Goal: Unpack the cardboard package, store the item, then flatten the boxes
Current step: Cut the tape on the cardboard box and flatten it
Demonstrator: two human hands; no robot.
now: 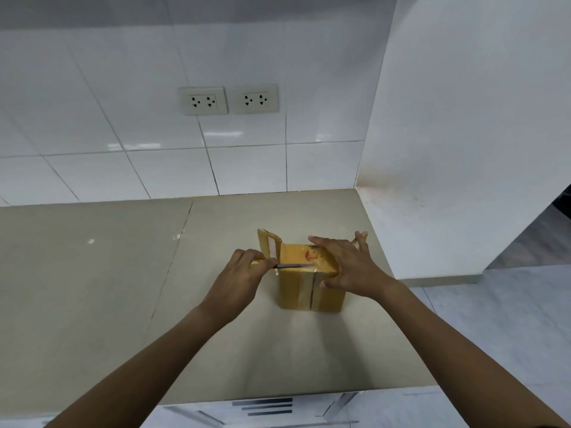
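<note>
One cardboard box (310, 287) stands near the countertop's (92, 288) right edge, contents hidden. The left hand (239, 278) grips a yellow-handled cutter (290, 266) against its top; the right hand (350, 264) presses flat, fingers spread.

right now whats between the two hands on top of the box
In the head view, a thin blade held by the left hand lies along the top front edge of the cardboard box, pointing toward the right hand pressing on the box.
</note>
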